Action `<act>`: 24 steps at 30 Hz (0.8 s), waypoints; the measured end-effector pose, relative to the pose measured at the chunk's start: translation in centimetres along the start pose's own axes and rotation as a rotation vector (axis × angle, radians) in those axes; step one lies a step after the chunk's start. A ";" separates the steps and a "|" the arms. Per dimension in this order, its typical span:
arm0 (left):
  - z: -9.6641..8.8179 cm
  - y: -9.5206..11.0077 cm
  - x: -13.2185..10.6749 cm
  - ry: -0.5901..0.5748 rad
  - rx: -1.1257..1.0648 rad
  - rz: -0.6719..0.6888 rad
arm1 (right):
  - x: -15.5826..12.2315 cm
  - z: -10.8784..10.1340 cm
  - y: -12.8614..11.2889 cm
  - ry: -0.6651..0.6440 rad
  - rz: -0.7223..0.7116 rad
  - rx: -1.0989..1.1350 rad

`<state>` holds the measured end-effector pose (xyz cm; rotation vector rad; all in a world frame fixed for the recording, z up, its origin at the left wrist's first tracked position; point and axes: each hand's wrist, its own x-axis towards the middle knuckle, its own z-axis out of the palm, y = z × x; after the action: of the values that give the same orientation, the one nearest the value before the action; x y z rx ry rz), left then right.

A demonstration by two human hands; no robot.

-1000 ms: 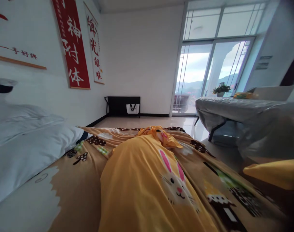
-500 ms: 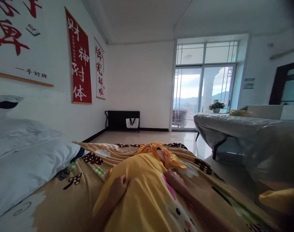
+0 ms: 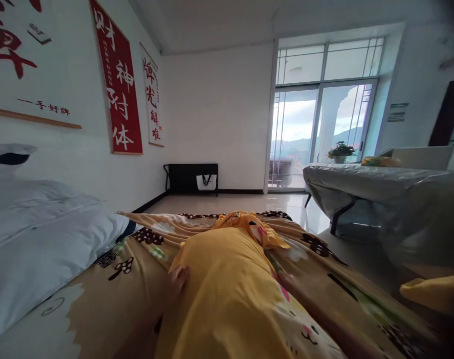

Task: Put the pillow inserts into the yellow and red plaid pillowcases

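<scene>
A yellow pillowcase (image 3: 227, 279) with a white rabbit face lies on a patterned blanket, plumped out as if by a pillow inside. Its far end (image 3: 249, 227) is loose and bunched. My left hand (image 3: 180, 280) is closed on the pillowcase's left edge, knuckles up. At the right edge, beside the rabbit's pink ear, my right hand (image 3: 286, 282) is closed on the cloth; it is slightly blurred and its fingertips are hidden. Whatever fills the case is out of sight.
White pillows (image 3: 55, 224) are piled at the left. Beneath everything spreads the tan blanket (image 3: 110, 299). A plastic-covered table (image 3: 361, 179) stands at right, holding a potted plant (image 3: 341, 150). Another yellow cloth (image 3: 434, 293) shows at the right edge.
My left hand has moved left from the pillowcase's top to its side, and my right hand has moved outward to the right. The case is spread wider, its rabbit face shifted right.
</scene>
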<state>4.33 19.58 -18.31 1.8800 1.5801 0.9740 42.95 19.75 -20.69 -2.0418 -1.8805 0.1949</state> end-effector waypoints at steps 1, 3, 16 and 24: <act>0.3 0.7 0.3 -0.028 0.035 0.009 | 0.3 -1.2 -0.4 -0.004 0.002 -0.028; 0.7 2.1 0.8 -0.065 0.086 0.036 | 0.4 -3.8 -1.8 0.055 -0.084 -0.072; -0.7 5.3 1.7 -0.016 0.103 0.130 | -3.7 -7.2 -10.1 -0.086 -0.580 -0.134; -0.2 4.7 -2.2 -0.110 0.106 0.089 | -6.3 -6.7 -9.3 -0.139 -0.567 -0.100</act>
<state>6.98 16.48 -15.06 2.0555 1.5214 0.8221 35.85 12.96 -12.12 -1.4969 -2.5090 0.0964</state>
